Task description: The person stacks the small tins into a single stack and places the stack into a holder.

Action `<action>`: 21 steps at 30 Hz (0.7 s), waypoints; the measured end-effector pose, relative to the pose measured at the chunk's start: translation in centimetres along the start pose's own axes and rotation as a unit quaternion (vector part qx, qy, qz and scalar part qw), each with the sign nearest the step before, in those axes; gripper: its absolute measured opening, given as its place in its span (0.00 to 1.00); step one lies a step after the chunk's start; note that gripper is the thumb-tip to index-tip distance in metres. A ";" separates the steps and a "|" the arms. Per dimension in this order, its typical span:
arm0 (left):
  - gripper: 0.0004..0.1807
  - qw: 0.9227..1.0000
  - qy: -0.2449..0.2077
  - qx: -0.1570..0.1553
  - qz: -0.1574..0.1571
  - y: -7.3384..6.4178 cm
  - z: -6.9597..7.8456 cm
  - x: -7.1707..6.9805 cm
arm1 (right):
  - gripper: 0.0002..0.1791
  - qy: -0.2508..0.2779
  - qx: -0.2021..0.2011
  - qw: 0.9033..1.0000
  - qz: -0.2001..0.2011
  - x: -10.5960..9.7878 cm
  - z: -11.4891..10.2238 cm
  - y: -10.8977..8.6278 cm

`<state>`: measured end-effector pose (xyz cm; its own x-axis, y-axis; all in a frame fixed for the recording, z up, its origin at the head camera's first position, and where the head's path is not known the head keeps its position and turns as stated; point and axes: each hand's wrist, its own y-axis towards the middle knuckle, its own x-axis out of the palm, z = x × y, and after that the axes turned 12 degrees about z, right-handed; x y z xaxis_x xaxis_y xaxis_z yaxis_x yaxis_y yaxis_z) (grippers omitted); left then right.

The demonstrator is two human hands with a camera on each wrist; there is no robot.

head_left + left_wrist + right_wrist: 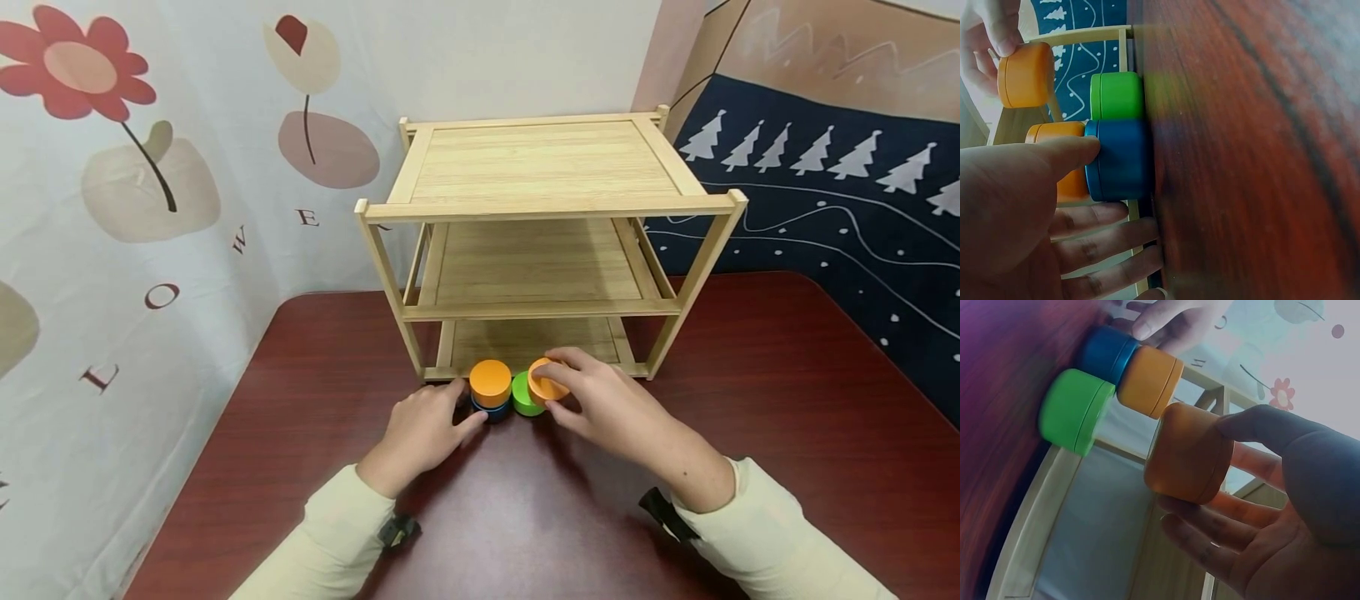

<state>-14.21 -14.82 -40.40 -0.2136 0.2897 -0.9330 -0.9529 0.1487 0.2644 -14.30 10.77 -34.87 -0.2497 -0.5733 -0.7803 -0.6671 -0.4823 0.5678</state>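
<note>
An orange round tin (491,382) sits on a blue round tin (1121,161) at the front of the wooden rack. My left hand (426,427) is around the left side of this stack. Its thumb touches the blue tin, and its other fingers lie nearly straight beside it. A green round tin (1076,411) stands on the table right next to the blue one. My right hand (611,408) holds a second orange tin (1188,453) between thumb and fingers, slightly tilted, in the air above the green tin with a gap between them.
The wooden rack (540,208) has three levels and stands at the back of the dark red table (322,358). Its lowest front rail is just behind the tins. Printed cloths hang behind, one with flowers (78,67), one with white trees (810,154).
</note>
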 end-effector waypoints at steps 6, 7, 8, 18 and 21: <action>0.28 1.000 0.003 0.000 -0.004 0.0 0.0 0.0 | 0.17 0.002 0.018 1.000 -0.009 0.1 -0.2 0.1; 0.28 1.000 0.004 0.001 -0.004 0.0 0.0 0.1 | 0.17 0.002 0.019 1.000 -0.009 0.2 -0.2 0.1; 0.28 1.000 0.003 0.001 -0.004 0.0 0.0 0.1 | 0.17 0.003 0.020 1.000 -0.009 0.2 -0.2 0.1; 0.27 1.000 0.000 0.004 0.001 0.0 -0.1 0.1 | 0.17 0.004 -0.002 1.000 0.006 0.7 -0.3 0.4; 0.27 1.000 0.000 0.008 0.003 0.0 -0.1 0.1 | 0.17 0.004 -0.004 1.000 0.011 0.8 -0.3 0.5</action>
<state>-14.30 -14.89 -40.50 -0.2188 0.2911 -0.9313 -0.9483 0.1614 0.2732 -14.59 9.87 -35.12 -0.2591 -0.5885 -0.7659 -0.6558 -0.4749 0.5868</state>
